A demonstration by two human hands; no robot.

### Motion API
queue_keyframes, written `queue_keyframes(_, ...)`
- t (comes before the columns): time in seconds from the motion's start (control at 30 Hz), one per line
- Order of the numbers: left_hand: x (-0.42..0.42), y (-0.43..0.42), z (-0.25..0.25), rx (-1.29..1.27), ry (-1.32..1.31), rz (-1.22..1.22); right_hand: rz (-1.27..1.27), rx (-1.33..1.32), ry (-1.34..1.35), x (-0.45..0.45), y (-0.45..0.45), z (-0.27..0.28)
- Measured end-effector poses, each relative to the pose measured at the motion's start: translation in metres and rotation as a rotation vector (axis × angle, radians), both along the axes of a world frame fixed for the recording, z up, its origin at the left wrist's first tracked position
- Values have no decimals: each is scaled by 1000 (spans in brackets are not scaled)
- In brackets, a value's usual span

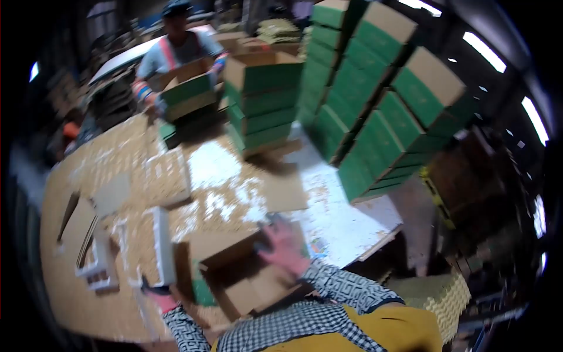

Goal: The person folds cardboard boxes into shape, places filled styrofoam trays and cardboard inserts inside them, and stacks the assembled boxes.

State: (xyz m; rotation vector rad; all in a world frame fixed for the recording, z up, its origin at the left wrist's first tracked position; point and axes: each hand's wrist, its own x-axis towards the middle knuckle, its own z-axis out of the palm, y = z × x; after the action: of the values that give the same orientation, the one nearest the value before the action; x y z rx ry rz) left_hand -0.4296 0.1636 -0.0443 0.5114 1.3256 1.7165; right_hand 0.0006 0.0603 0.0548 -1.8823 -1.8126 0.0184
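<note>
An open green and brown cardboard box (243, 287) stands at the near edge of the table, its inside bare cardboard where it shows. My right hand (281, 243), in a pinkish glove, is over the box's right side with its fingers spread. My left hand (159, 298), in a pink and dark glove, is at the lower end of a white foam piece (164, 246) left of the box; its fingers are too dark and blurred to read. A flat cardboard sheet (284, 188) lies beyond the box.
Tall stacks of green boxes (363, 111) rise at the right, with a shorter stack (264, 105) at centre. Across the table (76, 299), a co-worker (179, 50) holds a box (189, 94). More white foam (99, 273) lies at left; egg trays (440, 299) sit lower right.
</note>
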Motion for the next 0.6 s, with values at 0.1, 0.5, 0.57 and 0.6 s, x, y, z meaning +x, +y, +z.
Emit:
queue_keyframes(0.1, 43, -53, 65, 189, 439, -243, 292, 81, 675, 11, -1, -9)
queue_keyframes(0.5, 156, -105, 87, 339, 554, -545, 188, -305, 1531, 64, -58, 96)
queue_keyframes(0.57, 157, -112, 107, 336, 1519, -354, 175, -172, 1450, 70, -79, 110)
queue_keyframes(0.6, 162, -114, 100, 117, 1688, -391, 181, -115, 1301, 71, -89, 115)
